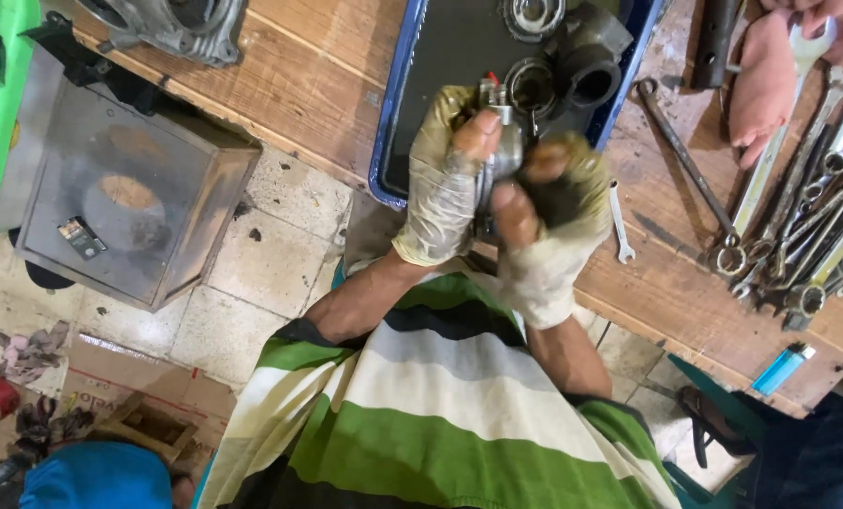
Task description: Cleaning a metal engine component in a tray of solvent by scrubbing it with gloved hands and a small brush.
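Note:
Both my hands wear dirty fingerless gloves and hold one small silver metal engine part (502, 141) close to my chest, above the edge of a wooden workbench (327, 66). My left hand (448, 179) wraps the part from the left, thumb on top. Pressing on it from the right is my right hand (546, 203), its thumb against the part's lower side. Most of the part is hidden by my fingers. Just beyond my hands lies a blue-rimmed tray (395, 123) with dark round engine pieces (586, 57) in it.
Several wrenches (808, 226) lie in a heap on the bench's right side, with one small spanner (619, 221) near my right hand. A blue lighter (783, 368) sits by the bench edge. Another person's hand (770, 71) shows top right. A metal box (129, 198) stands on the tiled floor.

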